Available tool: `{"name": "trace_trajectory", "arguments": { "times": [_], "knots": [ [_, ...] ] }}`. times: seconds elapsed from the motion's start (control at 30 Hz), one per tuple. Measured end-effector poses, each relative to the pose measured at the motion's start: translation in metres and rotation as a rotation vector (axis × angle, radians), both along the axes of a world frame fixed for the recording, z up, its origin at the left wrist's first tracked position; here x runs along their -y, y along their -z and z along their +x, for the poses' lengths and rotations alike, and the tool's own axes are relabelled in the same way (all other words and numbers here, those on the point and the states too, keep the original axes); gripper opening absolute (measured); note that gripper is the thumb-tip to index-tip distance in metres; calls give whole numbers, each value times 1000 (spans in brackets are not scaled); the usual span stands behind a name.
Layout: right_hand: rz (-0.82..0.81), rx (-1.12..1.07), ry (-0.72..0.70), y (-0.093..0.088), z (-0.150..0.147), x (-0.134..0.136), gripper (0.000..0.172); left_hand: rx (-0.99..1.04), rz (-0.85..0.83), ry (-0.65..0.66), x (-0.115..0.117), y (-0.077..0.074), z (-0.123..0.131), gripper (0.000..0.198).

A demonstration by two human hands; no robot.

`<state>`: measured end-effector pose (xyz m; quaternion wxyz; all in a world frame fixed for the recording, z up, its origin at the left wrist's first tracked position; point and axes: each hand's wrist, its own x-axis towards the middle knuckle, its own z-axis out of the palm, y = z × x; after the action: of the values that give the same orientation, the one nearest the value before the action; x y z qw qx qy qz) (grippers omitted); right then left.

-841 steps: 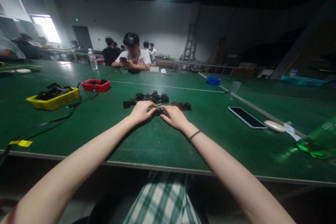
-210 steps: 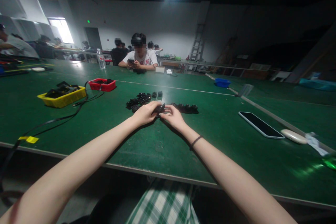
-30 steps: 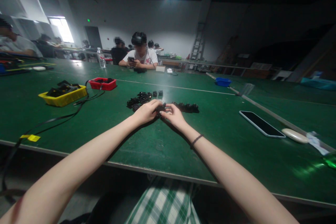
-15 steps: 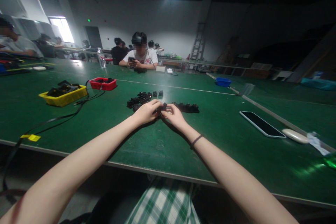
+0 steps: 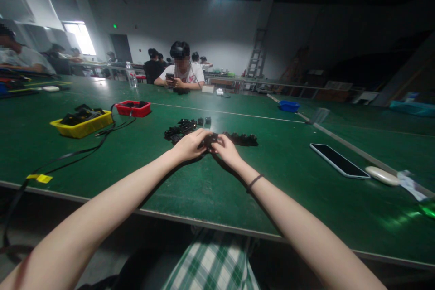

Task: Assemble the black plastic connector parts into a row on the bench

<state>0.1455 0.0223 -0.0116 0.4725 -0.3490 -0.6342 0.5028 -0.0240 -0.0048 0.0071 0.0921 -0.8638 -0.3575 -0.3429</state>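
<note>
Between both hands is a small black plastic part, whose exact kind is too small to tell. My left hand closes on its left side, and my right hand grips it from the right with thumb and fingers. Just behind my left hand lies a loose cluster of black parts. Two small black pieces sit apart at the back of that cluster. Beyond my right hand runs a row of similar black parts, partly hidden by the fingers.
On the left of the green table stand a yellow bin and a red bin with black parts, beside black cables. A phone and a pale oval case lie right. A person sits opposite.
The black part has turned slightly between my fingers, and more of its upper face shows. My right fingers have shifted a little; both arms stay in place.
</note>
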Motion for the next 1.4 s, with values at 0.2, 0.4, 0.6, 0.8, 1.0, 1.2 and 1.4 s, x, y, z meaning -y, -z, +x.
{"name": "trace_trajectory", "arguments": {
  "times": [0.2,0.4,0.6,0.8,1.0,1.2,1.4],
  "knots": [
    [-25,-2,19,0,-1,-2,19,10,23,18,0,0,0,37],
    [-18,36,13,0,1,-2,18,0,24,8,-1,1,0,33],
    [14,58,19,-2,2,-1,21,5,0,-2,0,-1,0,35],
    [36,71,22,0,2,-2,19,6,1,-10,0,0,0,37],
    [29,75,18,0,3,-3,18,-1,6,-12,-1,1,0,36],
    [33,63,19,0,4,-3,9,-11,10,-12,-1,1,-1,39],
    [38,76,26,0,4,-2,7,-11,17,-16,-1,1,-1,40]
  ]
}}
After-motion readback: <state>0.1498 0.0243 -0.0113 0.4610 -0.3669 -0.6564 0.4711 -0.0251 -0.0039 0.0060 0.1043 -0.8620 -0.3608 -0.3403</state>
